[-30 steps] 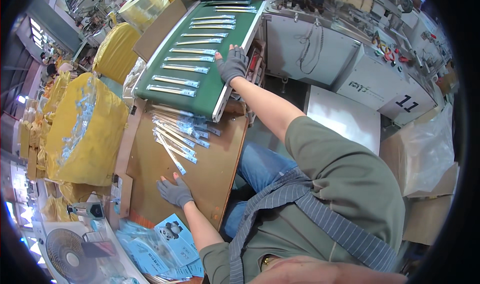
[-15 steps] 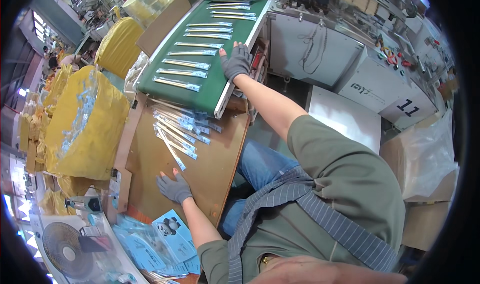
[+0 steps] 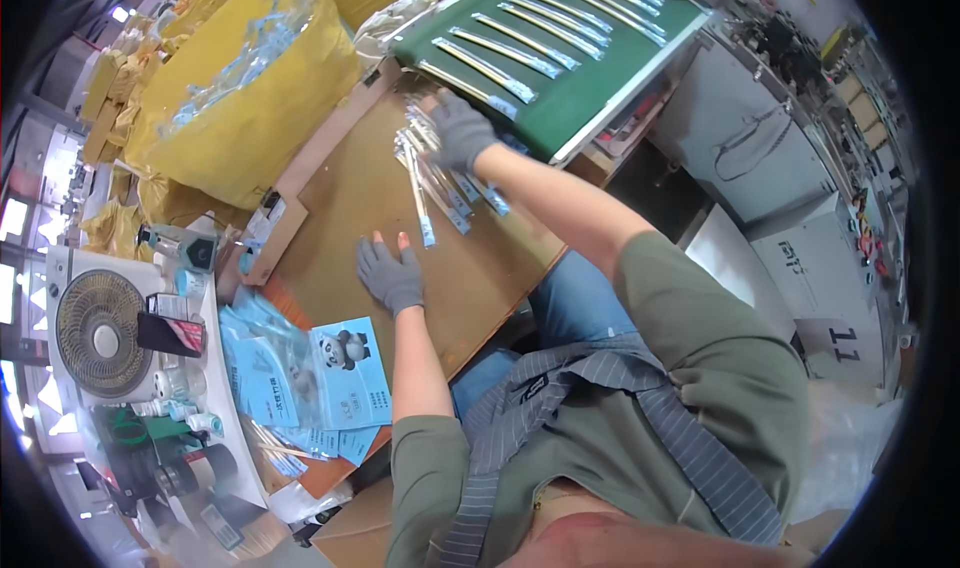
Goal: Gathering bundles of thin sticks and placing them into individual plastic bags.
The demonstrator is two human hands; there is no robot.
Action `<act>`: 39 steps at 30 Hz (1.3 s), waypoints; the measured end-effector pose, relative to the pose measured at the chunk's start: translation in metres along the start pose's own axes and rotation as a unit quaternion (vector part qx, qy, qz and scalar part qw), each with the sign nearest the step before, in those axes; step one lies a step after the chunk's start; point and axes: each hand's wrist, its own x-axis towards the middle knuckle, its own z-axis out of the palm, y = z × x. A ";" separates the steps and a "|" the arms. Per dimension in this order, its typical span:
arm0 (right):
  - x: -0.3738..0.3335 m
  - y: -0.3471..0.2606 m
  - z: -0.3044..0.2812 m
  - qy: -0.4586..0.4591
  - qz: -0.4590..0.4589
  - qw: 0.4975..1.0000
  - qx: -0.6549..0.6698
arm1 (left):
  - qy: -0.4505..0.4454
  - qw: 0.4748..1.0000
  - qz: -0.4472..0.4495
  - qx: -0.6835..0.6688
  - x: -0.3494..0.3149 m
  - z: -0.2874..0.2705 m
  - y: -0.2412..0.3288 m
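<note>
Centrally, the right hand (image 3: 462, 138), in a grey glove with bare fingertips, reaches over the far end of a loose pile of wrapped sticks (image 3: 438, 190); its fingers are blurred and partly hidden, so whether they are wide, narrow or closed on any stick cannot be told. The left hand (image 3: 392, 276), gloved alike, lies palm down with spread fingers, holding nothing, on the brown work board (image 3: 320, 203), nearer than the pile and apart from it. The pile fans toward the near side, blue-printed ends foremost (one stick, at its left edge, is splayed a little from the rest). The step in hand appears to be gathering or evening these sticks; a next move would call for a light gather around the pile, ends aligned, with the left hand brought in as a stop. Beyond, at the far right, a green conveyor belt (image 3: 575, 113) bears further wrapped sticks in a spaced row, lying roughly parallel. At the far left stands a yellow sack (image 3: 240, 118) with blue-marked wrappers showing at its front; at the near left are blue packages (image 3: 352, 403) with a panda picture, and beyond them a round fan (image 3: 101, 341).
</note>
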 end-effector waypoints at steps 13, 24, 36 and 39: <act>-0.011 -0.011 0.057 -0.073 0.157 0.910 0.378 | 0.040 0.994 -0.001 -0.098 0.007 0.001 0.001; -0.158 0.010 -0.054 0.086 -0.013 0.958 0.272 | -0.033 0.994 -0.039 -0.098 0.004 -0.005 -0.002; -0.026 0.327 -0.181 0.321 0.315 0.843 -0.294 | -0.093 0.979 -0.077 -0.164 0.008 -0.010 0.004; -0.006 0.375 -0.196 0.157 0.418 0.877 -0.176 | -0.102 0.978 -0.071 -0.170 0.010 -0.012 0.008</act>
